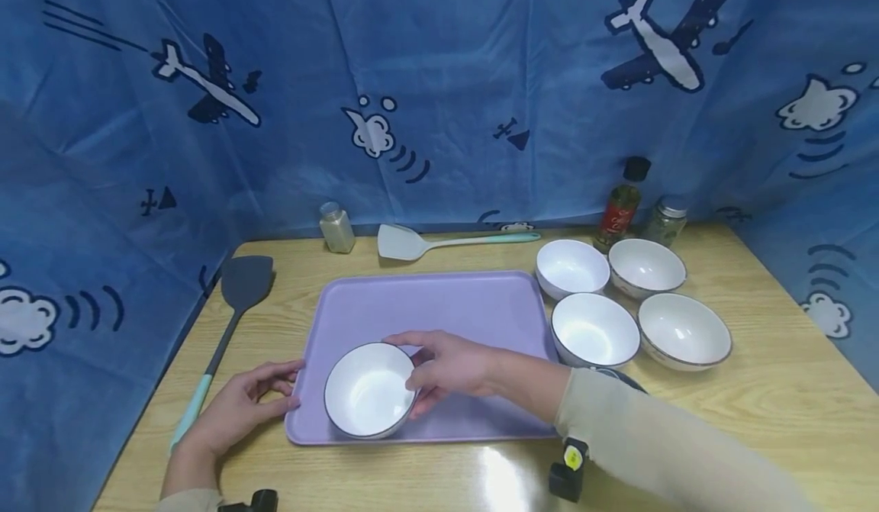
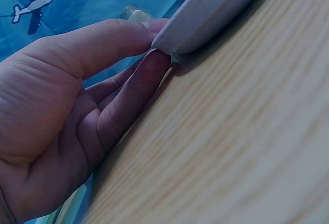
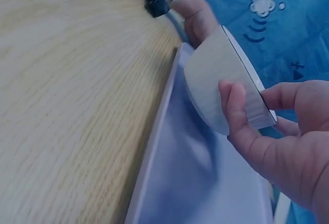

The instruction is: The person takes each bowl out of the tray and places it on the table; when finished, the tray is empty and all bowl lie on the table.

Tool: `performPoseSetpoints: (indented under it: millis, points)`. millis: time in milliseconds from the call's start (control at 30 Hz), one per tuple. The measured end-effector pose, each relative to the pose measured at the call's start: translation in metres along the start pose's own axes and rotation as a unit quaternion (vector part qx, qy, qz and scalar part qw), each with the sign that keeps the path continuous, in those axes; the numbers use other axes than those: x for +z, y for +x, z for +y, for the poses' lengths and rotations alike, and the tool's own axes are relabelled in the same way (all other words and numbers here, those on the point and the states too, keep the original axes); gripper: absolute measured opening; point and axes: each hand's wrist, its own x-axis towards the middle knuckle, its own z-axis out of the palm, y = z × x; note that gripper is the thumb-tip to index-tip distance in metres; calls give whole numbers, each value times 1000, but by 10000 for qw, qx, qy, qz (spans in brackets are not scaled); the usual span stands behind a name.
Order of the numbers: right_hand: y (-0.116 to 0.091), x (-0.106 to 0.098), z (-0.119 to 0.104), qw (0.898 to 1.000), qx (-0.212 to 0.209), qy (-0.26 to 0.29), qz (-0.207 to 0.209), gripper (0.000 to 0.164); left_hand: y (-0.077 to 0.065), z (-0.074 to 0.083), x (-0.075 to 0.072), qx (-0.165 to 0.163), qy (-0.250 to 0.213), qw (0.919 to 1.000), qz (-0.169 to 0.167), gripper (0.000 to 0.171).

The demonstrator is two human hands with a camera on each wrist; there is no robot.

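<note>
My right hand grips a white bowl with a dark rim by its right side. The thumb is at the rim and fingers lie along the outer wall. The bowl is close over the front left of a lilac tray, and in the right wrist view its shadow falls on the tray. My left hand pinches the tray's left edge. From the left wrist view, the thumb and fingertips meet at the tray's rim.
Several white bowls stand right of the tray. A sauce bottle and a lidded jar are behind them. Along the back lie a pale spatula and a small shaker. A dark spatula lies at the left.
</note>
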Motion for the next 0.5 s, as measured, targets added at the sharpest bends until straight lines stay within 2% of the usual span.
performPoseSetpoints:
  millis: [333,500]
  points:
    - [-36,-13,-10,9997,-193,-153,44,72,1,2,-1,-8,-46,10000,23,60]
    - [-54,-23,-10,9998,-188,-66,77,70,0,1,0,-19,-40,10000,28,59]
